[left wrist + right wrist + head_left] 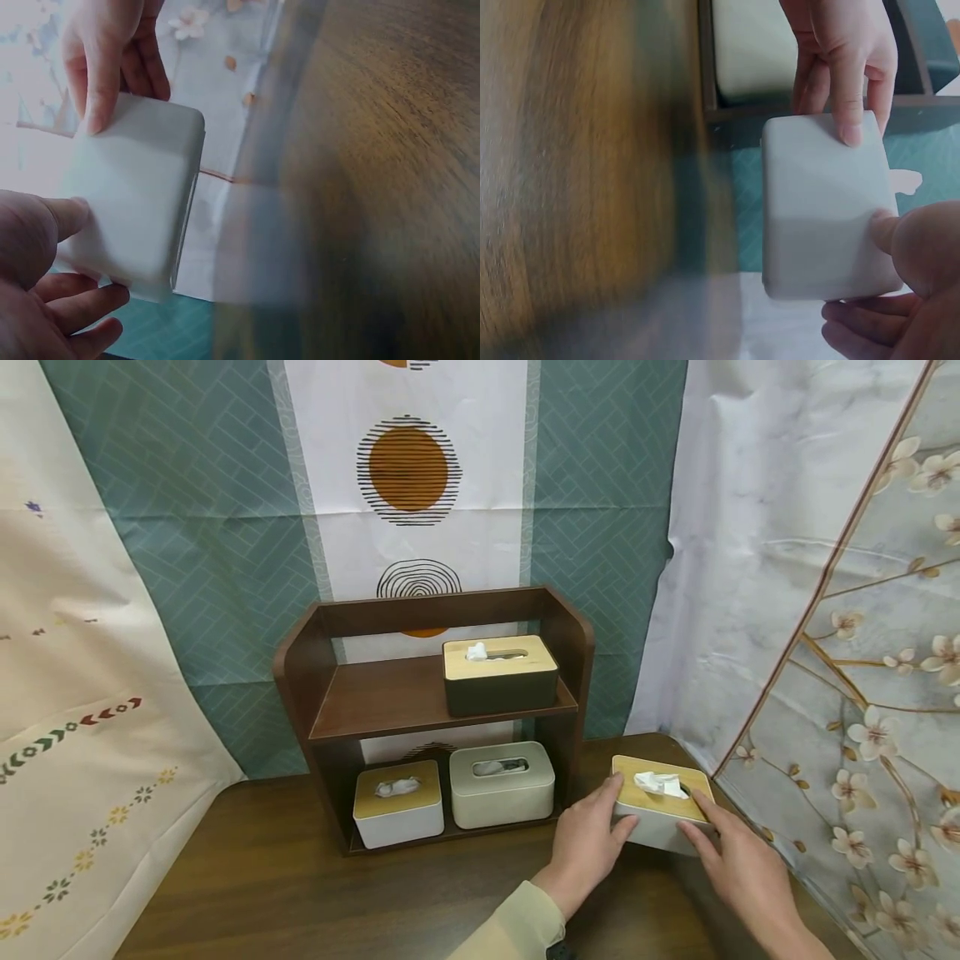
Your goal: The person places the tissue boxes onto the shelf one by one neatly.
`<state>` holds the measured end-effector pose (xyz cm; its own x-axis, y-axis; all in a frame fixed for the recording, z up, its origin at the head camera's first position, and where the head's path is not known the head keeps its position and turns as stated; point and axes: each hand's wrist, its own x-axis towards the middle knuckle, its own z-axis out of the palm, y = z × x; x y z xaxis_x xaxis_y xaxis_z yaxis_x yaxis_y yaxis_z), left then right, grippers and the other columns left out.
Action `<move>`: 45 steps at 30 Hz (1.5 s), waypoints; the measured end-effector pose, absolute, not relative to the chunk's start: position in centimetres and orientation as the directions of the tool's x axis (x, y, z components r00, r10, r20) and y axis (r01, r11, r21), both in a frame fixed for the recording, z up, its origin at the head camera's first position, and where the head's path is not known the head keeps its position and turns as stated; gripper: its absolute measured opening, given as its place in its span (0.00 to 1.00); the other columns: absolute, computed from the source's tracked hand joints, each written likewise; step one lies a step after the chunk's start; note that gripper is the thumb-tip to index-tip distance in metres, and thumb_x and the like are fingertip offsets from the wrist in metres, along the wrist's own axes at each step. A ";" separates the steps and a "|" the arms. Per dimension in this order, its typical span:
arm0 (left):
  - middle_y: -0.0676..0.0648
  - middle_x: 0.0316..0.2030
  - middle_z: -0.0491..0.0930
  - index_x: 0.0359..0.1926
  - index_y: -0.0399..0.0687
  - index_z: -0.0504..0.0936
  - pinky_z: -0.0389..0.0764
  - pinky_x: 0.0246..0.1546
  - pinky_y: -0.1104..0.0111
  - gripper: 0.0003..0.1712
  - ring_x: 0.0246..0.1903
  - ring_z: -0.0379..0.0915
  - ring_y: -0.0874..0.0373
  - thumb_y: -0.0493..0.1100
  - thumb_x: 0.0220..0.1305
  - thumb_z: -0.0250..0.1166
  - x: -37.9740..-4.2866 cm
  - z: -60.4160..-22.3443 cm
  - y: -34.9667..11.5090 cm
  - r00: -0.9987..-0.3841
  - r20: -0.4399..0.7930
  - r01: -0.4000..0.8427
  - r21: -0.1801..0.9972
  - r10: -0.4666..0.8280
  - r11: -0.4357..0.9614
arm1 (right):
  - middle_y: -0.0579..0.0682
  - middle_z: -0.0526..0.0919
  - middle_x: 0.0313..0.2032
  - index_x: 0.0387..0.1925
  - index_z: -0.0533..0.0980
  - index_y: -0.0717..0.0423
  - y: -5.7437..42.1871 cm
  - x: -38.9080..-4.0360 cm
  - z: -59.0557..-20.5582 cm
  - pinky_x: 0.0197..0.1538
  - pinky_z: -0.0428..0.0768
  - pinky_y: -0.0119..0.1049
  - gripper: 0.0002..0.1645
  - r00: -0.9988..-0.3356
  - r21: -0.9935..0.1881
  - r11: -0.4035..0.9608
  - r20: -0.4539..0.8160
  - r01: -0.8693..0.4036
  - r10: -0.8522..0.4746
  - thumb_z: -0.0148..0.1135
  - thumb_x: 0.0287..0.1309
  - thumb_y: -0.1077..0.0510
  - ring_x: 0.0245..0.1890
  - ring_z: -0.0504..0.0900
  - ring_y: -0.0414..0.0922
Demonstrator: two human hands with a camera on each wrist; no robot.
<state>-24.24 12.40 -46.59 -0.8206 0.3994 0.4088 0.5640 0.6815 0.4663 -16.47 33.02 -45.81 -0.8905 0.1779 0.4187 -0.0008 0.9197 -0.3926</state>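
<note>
A white tissue box with a pale wooden lid is held between both hands to the right of the shelf. A crumpled white tissue pokes out of its slot. My left hand grips the left end, thumb on the front wall and fingers around the side. At the opposite end, my right hand grips it likewise, its thumb on the front. Both wrist views show the box's smooth front wall, with the wooden table beside it.
A dark brown two-tier shelf stands at the back. On its upper tier sits a black tissue box with a wooden lid. Below are a white wooden-lidded tissue box and a cream one. Flowered cloth borders the table's right side.
</note>
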 end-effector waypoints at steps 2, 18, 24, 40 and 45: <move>0.56 0.73 0.79 0.81 0.58 0.73 0.82 0.64 0.64 0.37 0.66 0.81 0.61 0.59 0.77 0.71 -23.9 -46.2 11.7 -0.810 0.426 0.577 0.450 0.404 0.682 | 0.74 0.81 0.65 0.79 0.71 0.62 32.6 -16.2 -45.4 0.47 0.80 0.73 0.39 -0.892 -0.393 0.920 0.419 -0.007 0.172 0.70 0.78 0.47 0.57 0.83 0.77; 0.53 0.69 0.84 0.78 0.54 0.78 0.88 0.53 0.61 0.38 0.59 0.87 0.58 0.60 0.74 0.75 -20.9 -43.7 6.7 -0.760 0.535 0.601 0.361 0.370 0.713 | 0.67 0.87 0.60 0.76 0.77 0.56 28.9 -14.2 -43.3 0.43 0.82 0.71 0.38 -0.842 -0.367 0.922 0.530 -0.122 0.100 0.78 0.70 0.50 0.53 0.87 0.71; 0.53 0.68 0.85 0.77 0.52 0.79 0.89 0.48 0.59 0.37 0.56 0.88 0.56 0.58 0.73 0.76 -20.1 -42.7 4.8 -0.750 0.555 0.608 0.368 0.359 0.703 | 0.63 0.88 0.59 0.74 0.79 0.54 27.5 -13.7 -42.6 0.42 0.82 0.71 0.37 -0.818 -0.365 0.915 0.571 -0.172 0.073 0.79 0.68 0.49 0.52 0.89 0.68; 0.46 0.62 0.88 0.75 0.49 0.81 0.91 0.44 0.55 0.37 0.53 0.91 0.52 0.55 0.70 0.80 -18.2 -40.7 -0.4 -0.733 0.621 0.574 0.345 0.278 0.743 | 0.59 0.91 0.57 0.71 0.82 0.52 22.9 -14.2 -40.5 0.39 0.86 0.63 0.37 -0.756 -0.332 0.894 0.655 -0.302 -0.012 0.84 0.62 0.52 0.51 0.92 0.60; 0.45 0.60 0.89 0.74 0.50 0.82 0.91 0.41 0.54 0.36 0.51 0.91 0.51 0.53 0.69 0.80 -17.5 -39.8 -2.1 -0.728 0.636 0.558 0.332 0.256 0.760 | 0.55 0.92 0.55 0.70 0.83 0.51 21.4 -14.4 -39.9 0.37 0.87 0.60 0.38 -0.716 -0.304 0.885 0.697 -0.353 -0.047 0.86 0.58 0.53 0.48 0.93 0.57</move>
